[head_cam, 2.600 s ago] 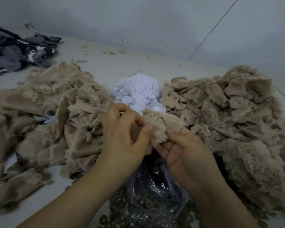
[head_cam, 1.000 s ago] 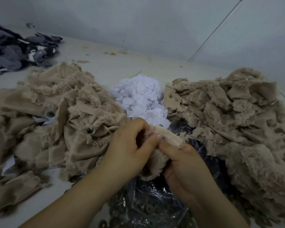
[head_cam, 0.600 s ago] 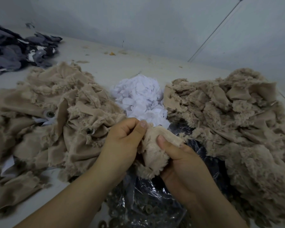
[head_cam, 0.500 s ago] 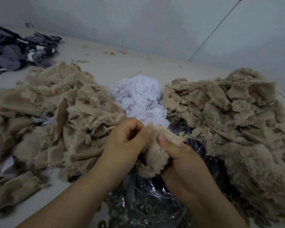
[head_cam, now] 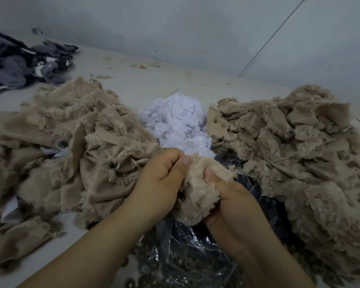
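Table (head_cam: 164,84) as before; fleece piece (head_cam: 197,190) lower

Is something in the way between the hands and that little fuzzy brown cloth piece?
No, nothing visible is in the way. The left hand and the right hand both pinch the fuzzy beige piece, thumbs pressed on its smooth side, above the plastic bag of metal rings.

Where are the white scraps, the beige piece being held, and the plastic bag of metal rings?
white scraps (head_cam: 178,121), head view, middle of the pile.
beige piece (head_cam: 196,191), head view, on its smooth backing side.
bag (head_cam: 185,243), head view, crinkled clear plastic at its near part.
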Motion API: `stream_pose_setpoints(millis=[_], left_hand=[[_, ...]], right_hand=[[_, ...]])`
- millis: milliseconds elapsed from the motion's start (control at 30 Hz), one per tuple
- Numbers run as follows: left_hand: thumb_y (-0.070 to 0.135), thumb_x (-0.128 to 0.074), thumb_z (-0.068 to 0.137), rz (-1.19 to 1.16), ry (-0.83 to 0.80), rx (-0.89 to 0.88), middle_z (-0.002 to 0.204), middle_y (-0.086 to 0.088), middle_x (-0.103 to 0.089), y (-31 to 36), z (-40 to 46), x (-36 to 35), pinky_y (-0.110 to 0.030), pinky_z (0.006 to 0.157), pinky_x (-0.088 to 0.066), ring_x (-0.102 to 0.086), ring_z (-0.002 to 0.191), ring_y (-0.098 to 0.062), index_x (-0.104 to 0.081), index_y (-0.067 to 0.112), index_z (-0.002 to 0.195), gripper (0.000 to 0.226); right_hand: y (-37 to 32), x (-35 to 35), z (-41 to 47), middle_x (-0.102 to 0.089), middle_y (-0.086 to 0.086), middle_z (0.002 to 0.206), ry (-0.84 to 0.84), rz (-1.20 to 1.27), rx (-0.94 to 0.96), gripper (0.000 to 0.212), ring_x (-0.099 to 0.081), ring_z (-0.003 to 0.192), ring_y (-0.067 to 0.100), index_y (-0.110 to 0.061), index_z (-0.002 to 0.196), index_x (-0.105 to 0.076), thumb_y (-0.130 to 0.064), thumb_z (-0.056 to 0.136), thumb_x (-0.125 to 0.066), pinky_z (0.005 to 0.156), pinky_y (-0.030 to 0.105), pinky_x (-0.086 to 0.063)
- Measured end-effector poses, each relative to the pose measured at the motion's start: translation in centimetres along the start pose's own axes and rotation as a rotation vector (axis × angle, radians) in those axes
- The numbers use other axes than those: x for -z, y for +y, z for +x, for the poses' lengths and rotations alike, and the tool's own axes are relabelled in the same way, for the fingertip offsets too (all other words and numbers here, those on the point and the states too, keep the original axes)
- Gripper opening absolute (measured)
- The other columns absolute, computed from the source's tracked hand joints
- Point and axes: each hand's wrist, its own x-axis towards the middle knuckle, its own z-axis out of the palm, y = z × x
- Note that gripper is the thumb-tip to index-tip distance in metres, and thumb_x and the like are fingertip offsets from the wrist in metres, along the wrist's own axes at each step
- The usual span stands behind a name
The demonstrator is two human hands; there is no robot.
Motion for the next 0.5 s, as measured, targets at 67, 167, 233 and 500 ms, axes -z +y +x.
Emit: stream_pose_setpoints(millis=[67,167,233,500], left_hand=[[0.035,-0.061,0.094,0.006,-0.025,-0.032,0.058,0.006,-0.048,-0.03,-0.12,0.02,-0.021,0.052,-0.04,-0.044,0.055,-0.007,-0.055,0.005,0.071,0.038],[0.037,-0.066,0.083,0.025,-0.03,-0.036,0.058,0.003,-0.051,-0.12,-0.4,0.01,-0.025,0.051,-0.041,-0.046,0.055,-0.009,-0.059,0.009,0.071,0.031],[0.03,-0.063,0.083,-0.027,-0.018,0.0,0.059,-0.002,-0.053,-0.14,-0.42,-0.05,-0.029,0.053,-0.042,-0.048,0.055,-0.013,-0.06,0.009,0.071,0.024],[0.016,-0.062,0.091,-0.276,-0.034,0.124,0.062,-0.013,-0.047,-0.25,-0.44,-0.07,-0.027,0.053,-0.036,-0.039,0.06,-0.023,-0.058,0.007,0.066,0.027]], right_hand=[[0.07,0.11,0.03,-0.072,0.024,0.11,-0.006,-0.015,-0.002,0.046,-0.071,0.104,0.036,0.004,0.121,-0.064,-0.022,0.083,-0.061,0.095,0.052,-0.055],[0.12,0.17,0.1,-0.072,0.026,0.109,-0.018,-0.012,0.001,0.046,-0.07,0.105,0.037,0.006,0.118,-0.064,-0.024,0.083,-0.061,0.096,0.053,-0.054],[0.21,0.13,0.03,-0.072,0.025,0.108,-0.036,-0.016,0.034,0.046,-0.072,0.102,0.035,0.005,0.113,-0.067,-0.026,0.08,-0.065,0.09,0.048,-0.058],[0.01,0.0,-0.03,-0.073,0.022,0.11,-0.113,0.009,-0.023,0.039,-0.072,0.102,0.032,0.001,0.109,-0.071,-0.012,0.073,-0.069,0.085,0.041,-0.06]])
